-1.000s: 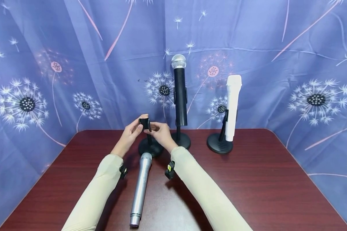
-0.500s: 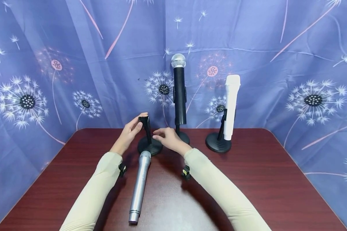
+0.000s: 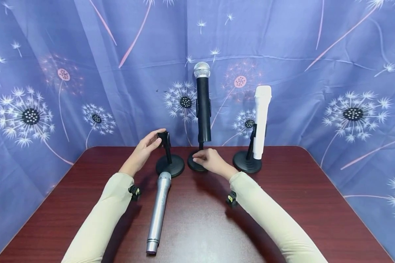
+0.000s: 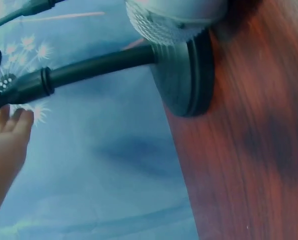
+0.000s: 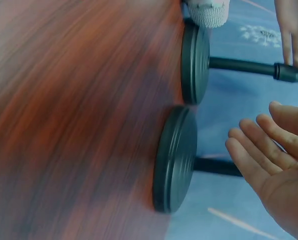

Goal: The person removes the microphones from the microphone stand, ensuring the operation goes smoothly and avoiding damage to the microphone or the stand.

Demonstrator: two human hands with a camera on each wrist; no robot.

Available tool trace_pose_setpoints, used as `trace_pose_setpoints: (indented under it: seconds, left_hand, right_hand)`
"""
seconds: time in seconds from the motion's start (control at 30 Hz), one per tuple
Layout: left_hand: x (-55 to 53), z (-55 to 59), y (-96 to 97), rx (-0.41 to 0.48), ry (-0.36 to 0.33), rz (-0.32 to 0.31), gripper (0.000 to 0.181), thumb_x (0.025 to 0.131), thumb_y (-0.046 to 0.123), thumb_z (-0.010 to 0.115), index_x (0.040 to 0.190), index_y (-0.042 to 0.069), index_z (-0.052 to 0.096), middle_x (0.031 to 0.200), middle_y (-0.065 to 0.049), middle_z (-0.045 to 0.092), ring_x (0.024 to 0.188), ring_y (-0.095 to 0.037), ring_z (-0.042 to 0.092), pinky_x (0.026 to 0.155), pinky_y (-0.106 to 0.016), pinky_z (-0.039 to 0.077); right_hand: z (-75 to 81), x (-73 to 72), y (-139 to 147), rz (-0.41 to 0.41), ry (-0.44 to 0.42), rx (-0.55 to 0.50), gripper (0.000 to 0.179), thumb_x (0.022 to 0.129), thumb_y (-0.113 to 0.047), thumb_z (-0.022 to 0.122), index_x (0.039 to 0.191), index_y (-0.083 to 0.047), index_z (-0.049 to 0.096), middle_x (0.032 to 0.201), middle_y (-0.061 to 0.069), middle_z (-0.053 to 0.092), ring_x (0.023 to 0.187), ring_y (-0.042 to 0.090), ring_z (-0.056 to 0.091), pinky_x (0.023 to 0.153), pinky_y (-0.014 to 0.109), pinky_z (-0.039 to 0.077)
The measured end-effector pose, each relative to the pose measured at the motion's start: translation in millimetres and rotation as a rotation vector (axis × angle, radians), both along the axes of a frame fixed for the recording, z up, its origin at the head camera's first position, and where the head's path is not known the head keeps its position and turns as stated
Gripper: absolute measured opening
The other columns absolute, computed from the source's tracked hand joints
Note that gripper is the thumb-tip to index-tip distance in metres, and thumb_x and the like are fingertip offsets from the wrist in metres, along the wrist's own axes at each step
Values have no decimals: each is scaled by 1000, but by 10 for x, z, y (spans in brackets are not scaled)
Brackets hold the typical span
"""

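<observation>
Hands, head view: your left hand (image 3: 141, 151) has its thumb and fingers either side of the clip (image 3: 164, 137) on the empty stand (image 3: 168, 156), apparently a light pinch; your right hand (image 3: 214, 163) holds nothing, fingers loosely bent, in front of the middle stand (image 3: 192, 165).
Empty stand: upright, far left on the table (image 3: 194, 230). Judged risk: a sideways push at the clip could tip it.
Black microphone (image 3: 203, 109): carried high on the middle stand. Judged risk: top-heavy; a knock from your right hand could topple it.
Silver microphone (image 3: 158, 215): lying near side of the empty stand, mesh end far. Judged risk: round body; a brush from your left sleeve (image 3: 100, 219) could roll it.
White microphone (image 3: 261, 124): on the right stand (image 3: 245, 165), right of both hands.
Change over the last second: your right hand has left the clip and moved right; your left hand remains there; the silver microphone has not been shifted.
Left wrist view: your left fingertips reach the empty stand's upper end; thumb unseen, so firmness cannot be told.
Right wrist view: your right palm shows, nothing held; fingertips overlap the middle stand's stem, contact uncertain.
</observation>
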State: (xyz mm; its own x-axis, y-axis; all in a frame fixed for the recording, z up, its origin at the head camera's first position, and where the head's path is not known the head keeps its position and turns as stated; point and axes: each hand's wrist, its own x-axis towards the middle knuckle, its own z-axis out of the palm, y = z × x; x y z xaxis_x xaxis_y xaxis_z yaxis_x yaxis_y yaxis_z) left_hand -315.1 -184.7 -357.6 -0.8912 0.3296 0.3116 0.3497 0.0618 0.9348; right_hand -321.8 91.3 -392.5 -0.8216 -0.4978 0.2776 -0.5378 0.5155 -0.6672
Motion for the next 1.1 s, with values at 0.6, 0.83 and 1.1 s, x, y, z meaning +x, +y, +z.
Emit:
trace_pose_setpoints:
  seconds: [0.6, 0.83, 1.1]
  left_hand:
    - [355, 124, 144, 288, 130, 272, 38, 98, 5, 50, 135, -6, 46, 134, -10, 54, 131, -22, 43, 106, -26, 36]
    - [540, 217, 277, 400, 244, 213, 35, 96, 0, 50, 129, -11, 48, 127, -11, 59, 124, -21, 50, 105, -30, 36]
    - [687, 233, 419, 409, 282, 95, 35, 95, -5, 47, 129, -14, 47, 124, -13, 60, 119, -23, 54, 104, -34, 39]
  right_hand:
    - [-66, -50, 302, -131, 49, -58, 27, 91, -8, 64, 115, 5, 66, 107, 17, 70, 95, 28, 68, 83, 40, 54]
    - [-137, -98, 258, -227, 39, -204, 39, 91, -6, 64, 127, 8, 56, 106, 21, 69, 97, 33, 67, 87, 43, 52]
    - [-249, -236, 257, -251, -40, -369, 42, 91, -6, 65, 128, 10, 54, 116, 24, 64, 108, 36, 62, 93, 43, 49]
